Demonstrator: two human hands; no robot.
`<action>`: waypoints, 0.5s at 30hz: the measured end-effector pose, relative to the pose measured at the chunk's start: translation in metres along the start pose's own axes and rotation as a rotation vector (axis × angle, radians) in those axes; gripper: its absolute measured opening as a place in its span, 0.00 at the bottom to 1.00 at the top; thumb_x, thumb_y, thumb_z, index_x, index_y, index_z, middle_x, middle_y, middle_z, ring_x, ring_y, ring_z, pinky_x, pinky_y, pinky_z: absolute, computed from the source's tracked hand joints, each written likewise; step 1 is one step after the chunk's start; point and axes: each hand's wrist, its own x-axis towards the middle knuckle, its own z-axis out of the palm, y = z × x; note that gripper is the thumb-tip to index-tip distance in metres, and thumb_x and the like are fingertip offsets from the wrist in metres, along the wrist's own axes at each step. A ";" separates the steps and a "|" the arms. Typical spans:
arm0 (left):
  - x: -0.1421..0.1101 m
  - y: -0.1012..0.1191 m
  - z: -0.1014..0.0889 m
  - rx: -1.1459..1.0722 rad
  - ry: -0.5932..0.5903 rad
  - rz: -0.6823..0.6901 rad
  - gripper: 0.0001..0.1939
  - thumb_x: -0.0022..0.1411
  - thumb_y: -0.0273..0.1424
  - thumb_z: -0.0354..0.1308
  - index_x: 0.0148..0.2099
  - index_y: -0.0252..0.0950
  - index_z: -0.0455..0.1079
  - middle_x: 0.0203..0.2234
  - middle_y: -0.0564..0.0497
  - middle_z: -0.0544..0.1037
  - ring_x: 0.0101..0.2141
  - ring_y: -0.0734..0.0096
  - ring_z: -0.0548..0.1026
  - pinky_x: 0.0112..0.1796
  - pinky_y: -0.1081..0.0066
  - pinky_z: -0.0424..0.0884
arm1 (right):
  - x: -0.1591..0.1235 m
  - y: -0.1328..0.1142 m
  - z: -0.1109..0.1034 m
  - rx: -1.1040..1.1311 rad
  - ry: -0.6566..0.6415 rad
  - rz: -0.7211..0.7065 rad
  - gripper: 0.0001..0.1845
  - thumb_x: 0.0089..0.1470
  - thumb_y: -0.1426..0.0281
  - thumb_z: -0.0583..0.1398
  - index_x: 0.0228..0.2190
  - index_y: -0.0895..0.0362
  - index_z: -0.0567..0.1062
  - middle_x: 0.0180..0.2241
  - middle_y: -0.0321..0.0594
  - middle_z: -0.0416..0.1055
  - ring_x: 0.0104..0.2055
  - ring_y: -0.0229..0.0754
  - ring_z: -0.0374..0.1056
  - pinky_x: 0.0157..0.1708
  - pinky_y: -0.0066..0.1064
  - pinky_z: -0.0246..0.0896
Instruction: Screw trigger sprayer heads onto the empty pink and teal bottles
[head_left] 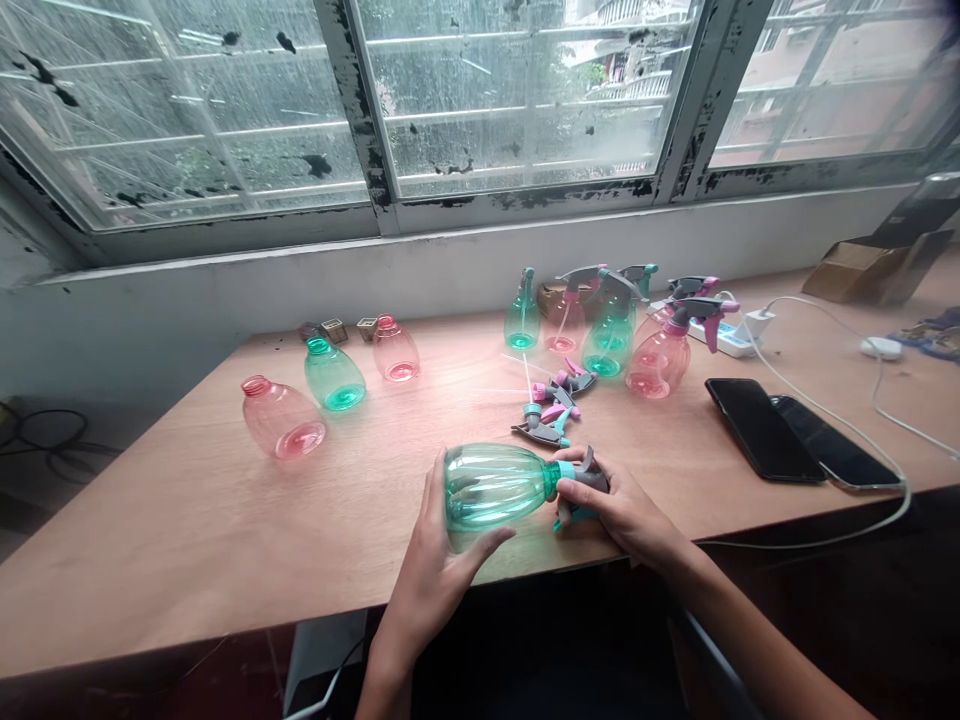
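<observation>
A green see-through spray bottle (499,487) lies sideways in the air between my hands, close to the table's front edge. My left hand (442,555) cups its base, with the thumb stretched along the lower side. At the neck, my right hand (619,505) grips the grey and teal spray head (589,478), which sits on the bottle's mouth; the fingers behind it are partly hidden. Just beyond the bottle, several loose spray heads (544,430) lie on the wood, some with pink parts and some with teal, with thin clear tubes.
At the left stand bottles without heads: two pink (281,418) (396,350) and one green (335,375). Several bottles with heads (660,360) stand at the back right. Two phones (765,430), a white cable (832,420) and a power strip (724,335) are on the right.
</observation>
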 end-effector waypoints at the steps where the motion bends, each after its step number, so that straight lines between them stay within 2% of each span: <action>1: 0.000 0.000 0.000 0.001 0.002 0.004 0.48 0.65 0.49 0.69 0.77 0.48 0.47 0.68 0.41 0.67 0.69 0.46 0.66 0.70 0.44 0.59 | 0.000 0.000 0.000 -0.001 0.002 0.001 0.23 0.59 0.59 0.74 0.48 0.57 0.75 0.29 0.35 0.79 0.31 0.42 0.77 0.37 0.35 0.77; 15: -0.001 0.000 0.000 -0.015 0.001 -0.011 0.49 0.65 0.48 0.70 0.77 0.47 0.46 0.68 0.41 0.68 0.68 0.45 0.68 0.70 0.44 0.60 | 0.000 0.000 0.000 -0.011 0.012 0.009 0.24 0.58 0.58 0.74 0.48 0.56 0.75 0.29 0.36 0.79 0.31 0.44 0.77 0.37 0.37 0.77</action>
